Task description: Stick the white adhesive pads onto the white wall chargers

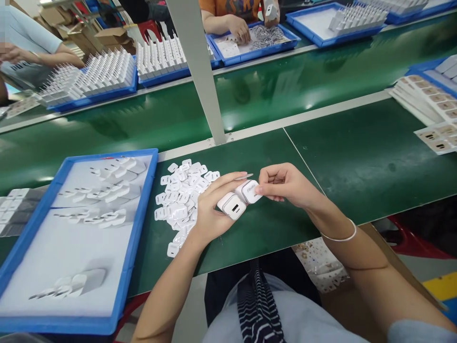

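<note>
My left hand (214,205) is wrapped round two white plug chargers held side by side. The nearer charger (233,206) shows a dark slot and a smaller one on its end. Against the end of the farther charger (241,190) lies a small white square piece with grey print (250,191). My right hand (282,185) pinches that piece at its right edge, fingers curled. A thin pale piece (244,176) sticks out by my left fingertips; its kind is unclear. Just left of my left hand is a pile of similar printed square pieces (180,197).
A blue-rimmed tray (123,281) with several chargers, prongs showing, lies at the left. A grey post (200,71) rises beyond my hands. Sheets of labels (437,136) lie far right. Across the bench, co-workers sit behind blue trays (257,55) of parts and chargers.
</note>
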A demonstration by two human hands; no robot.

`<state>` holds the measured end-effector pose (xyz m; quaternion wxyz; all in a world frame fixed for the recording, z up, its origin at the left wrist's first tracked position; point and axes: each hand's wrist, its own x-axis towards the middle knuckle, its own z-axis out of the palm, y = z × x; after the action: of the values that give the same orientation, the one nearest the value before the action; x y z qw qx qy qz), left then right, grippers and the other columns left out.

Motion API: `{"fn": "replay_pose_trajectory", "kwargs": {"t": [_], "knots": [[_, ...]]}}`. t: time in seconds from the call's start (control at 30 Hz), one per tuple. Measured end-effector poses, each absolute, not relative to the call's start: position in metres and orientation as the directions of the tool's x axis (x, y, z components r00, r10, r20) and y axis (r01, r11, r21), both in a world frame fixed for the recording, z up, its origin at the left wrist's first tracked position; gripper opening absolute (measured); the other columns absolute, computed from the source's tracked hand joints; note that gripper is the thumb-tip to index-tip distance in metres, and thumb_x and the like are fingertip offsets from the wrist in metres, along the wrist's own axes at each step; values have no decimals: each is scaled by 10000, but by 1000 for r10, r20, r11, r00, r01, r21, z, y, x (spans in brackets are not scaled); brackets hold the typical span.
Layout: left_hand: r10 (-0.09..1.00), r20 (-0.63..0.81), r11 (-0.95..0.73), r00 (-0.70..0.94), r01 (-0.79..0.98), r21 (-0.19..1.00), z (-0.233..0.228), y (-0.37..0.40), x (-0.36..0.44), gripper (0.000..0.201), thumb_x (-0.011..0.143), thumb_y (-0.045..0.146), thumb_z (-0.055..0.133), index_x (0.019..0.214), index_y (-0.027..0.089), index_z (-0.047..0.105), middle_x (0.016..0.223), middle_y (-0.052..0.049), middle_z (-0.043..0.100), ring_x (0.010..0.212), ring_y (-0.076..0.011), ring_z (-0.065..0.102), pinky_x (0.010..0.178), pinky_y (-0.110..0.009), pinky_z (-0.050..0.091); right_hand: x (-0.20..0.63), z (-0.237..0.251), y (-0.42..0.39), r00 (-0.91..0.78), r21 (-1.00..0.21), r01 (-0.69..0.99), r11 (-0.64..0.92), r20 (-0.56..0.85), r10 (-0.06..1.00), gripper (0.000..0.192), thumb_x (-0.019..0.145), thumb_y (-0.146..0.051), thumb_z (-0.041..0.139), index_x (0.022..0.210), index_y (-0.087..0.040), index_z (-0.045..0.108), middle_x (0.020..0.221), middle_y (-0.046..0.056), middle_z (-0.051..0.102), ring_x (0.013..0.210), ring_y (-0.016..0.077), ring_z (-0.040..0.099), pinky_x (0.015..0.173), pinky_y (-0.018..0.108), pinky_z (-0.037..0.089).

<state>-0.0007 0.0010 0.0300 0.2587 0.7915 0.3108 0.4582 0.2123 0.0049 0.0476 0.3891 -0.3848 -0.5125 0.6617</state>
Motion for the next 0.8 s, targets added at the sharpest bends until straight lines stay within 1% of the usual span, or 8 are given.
{"fn": "replay_pose_trajectory", "kwargs": {"t": [0.17,0.33,0.5,0.67,0.8], "knots": [[730,564,-674,386,274,686,29,1,-1,367,824,183,764,1183,228,696,1265,-87,704,1096,-228,705,965,-386,602,211,47,5,-396,-977,-112,-179,-121,910,383,697,-390,878,604,-164,583,477,-54,515,418,48,404,382,193,283],[711,584,-693,391,256,673,28,2,-1,406,798,137,778,1188,213,694,1269,-88,703,1103,-213,704,981,-351,592,210,49,5,-400,-974,-116,-192,-131,907,409,681,-405,883,583,-166,567,467,-57,502,416,44,394,385,192,264],[719,584,-689,378,274,671,28,3,1,368,812,173,775,1169,227,702,1263,-79,709,1089,-219,712,962,-366,600,208,46,6,-391,-972,-129,-194,-130,911,427,691,-417,876,580,-165,549,469,-60,480,424,40,372,395,200,228],[747,566,-661,350,288,693,26,2,4,360,801,204,795,1150,232,709,1246,-75,716,1091,-223,707,954,-378,601,206,44,6,-347,-981,-127,-146,-94,933,474,701,-464,864,566,-176,514,459,-71,441,437,44,350,416,212,206],[756,564,-651,333,285,704,24,2,6,376,794,198,797,1158,228,706,1242,-79,716,1092,-222,703,966,-387,593,206,43,5,-329,-986,-107,-128,-86,940,483,701,-481,861,568,-179,508,466,-68,442,446,49,352,427,220,201]]}}
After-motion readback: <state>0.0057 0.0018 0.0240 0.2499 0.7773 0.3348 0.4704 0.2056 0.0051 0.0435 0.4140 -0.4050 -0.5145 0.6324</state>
